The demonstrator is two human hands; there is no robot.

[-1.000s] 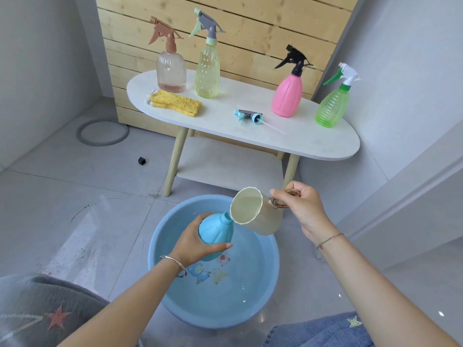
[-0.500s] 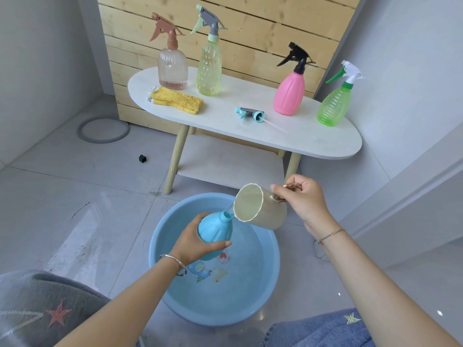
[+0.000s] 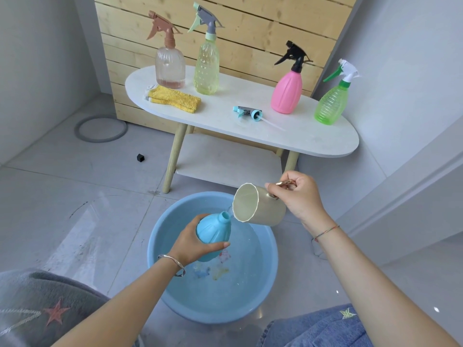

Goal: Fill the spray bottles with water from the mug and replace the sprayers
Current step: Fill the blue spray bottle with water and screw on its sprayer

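Now our left hand grips the bottle over the basin — our right hand holds the mug by its handle, tipped toward the neck.

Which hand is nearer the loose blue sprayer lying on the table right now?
Right. The right hand, holding the mug, is in front of the table, slightly right of the sprayer; the left hand, gripping the blue bottle, is lower, over the basin.

Tilted mug beside uncapped blue bottle
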